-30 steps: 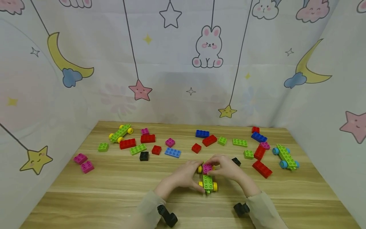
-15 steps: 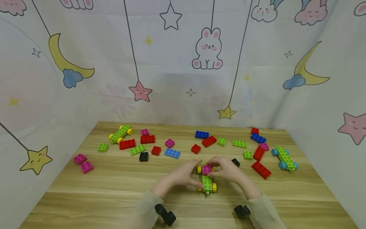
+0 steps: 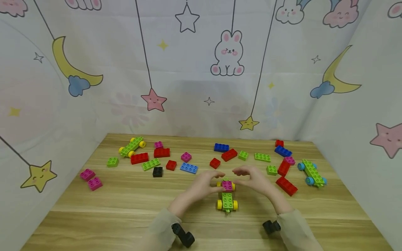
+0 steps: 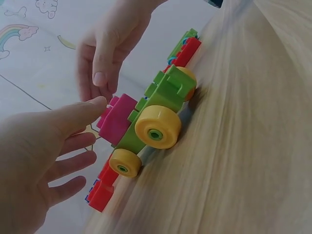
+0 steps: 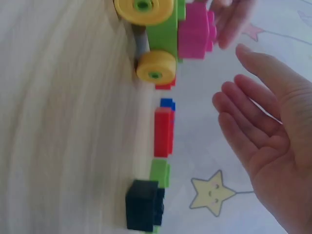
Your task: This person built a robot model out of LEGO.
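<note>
A toy car base (image 3: 227, 202), lime green with yellow wheels, stands on the table between both hands. On its far end sits a magenta brick (image 3: 227, 186), studs up; the left wrist view shows the same magenta brick (image 4: 118, 118) from the side. My left hand (image 3: 205, 184) is just left of it, fingers relaxed and spread. Its thumb tip lies right by the brick; whether it touches I cannot tell. My right hand (image 3: 255, 181) hovers to the right with loosely bent fingers, and in the right wrist view that right hand (image 5: 273, 117) holds nothing and is apart from the brick.
Several loose bricks lie along the back, among them a light blue brick (image 3: 189, 168) and a red brick (image 3: 215, 163). Two more car bases stand there, one yellow-wheeled (image 3: 132, 146) and one blue-wheeled (image 3: 312, 173). A black brick (image 5: 141, 204) lies near my right hand.
My right hand has let go of the magenta brick and moved off to the right. My left hand has loosened and lifted slightly from the car base. Brick and base stay put.
</note>
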Tool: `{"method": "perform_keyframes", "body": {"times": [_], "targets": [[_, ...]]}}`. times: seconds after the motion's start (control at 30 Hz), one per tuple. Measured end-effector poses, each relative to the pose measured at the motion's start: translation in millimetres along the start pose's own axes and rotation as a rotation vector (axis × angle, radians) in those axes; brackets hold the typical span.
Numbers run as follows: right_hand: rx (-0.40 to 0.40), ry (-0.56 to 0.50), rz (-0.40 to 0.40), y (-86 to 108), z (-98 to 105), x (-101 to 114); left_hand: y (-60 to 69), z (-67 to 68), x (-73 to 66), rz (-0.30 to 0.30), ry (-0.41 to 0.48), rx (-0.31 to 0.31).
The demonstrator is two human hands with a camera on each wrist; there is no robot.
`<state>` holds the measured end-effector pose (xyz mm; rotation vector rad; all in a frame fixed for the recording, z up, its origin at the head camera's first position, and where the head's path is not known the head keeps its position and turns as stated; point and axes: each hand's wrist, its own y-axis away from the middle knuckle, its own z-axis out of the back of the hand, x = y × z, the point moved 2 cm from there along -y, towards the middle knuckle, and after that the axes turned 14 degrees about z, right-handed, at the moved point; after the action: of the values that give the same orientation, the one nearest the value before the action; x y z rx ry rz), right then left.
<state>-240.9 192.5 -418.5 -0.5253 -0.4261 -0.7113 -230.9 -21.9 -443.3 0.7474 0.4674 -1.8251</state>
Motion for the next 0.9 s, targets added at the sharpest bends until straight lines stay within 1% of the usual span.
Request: {"method": "perform_keyframes", "body": {"times": [0.1, 0.17, 0.33, 0.43, 0.5, 0.63, 0.73, 0.9], "targets": [[-0.042, 0.013, -0.002, 0.8, 13, -5, -0.1, -0.8, -0.6, -0.006, -0.011, 0.004], [-0.070, 0.032, -0.020, 2.2, 22, -11, -0.1, -1.6, -1.2, -0.009, -0.025, 0.007], [-0.133, 0.069, -0.073, 7.2, 42, -31, -0.2, -4.9, -1.8, -0.027, -0.064, 0.012], [-0.164, 0.100, -0.084, 8.9, 52, -43, 0.3, -6.7, -1.5, -0.034, -0.067, 0.012], [-0.169, 0.123, -0.099, 9.2, 59, -50, 0.7, -7.7, -1.2, -0.037, -0.068, 0.011], [-0.145, 0.146, -0.155, 7.9, 71, -62, 0.8, -8.3, -0.4, -0.041, -0.073, 0.011], [-0.129, 0.123, -0.188, 5.8, 78, -70, 0.4, -8.3, 0.5, -0.045, -0.077, 0.007], [-0.114, 0.085, -0.218, 4.4, 84, -84, 1.4, -7.8, 0.1, -0.051, -0.092, -0.001]]}}
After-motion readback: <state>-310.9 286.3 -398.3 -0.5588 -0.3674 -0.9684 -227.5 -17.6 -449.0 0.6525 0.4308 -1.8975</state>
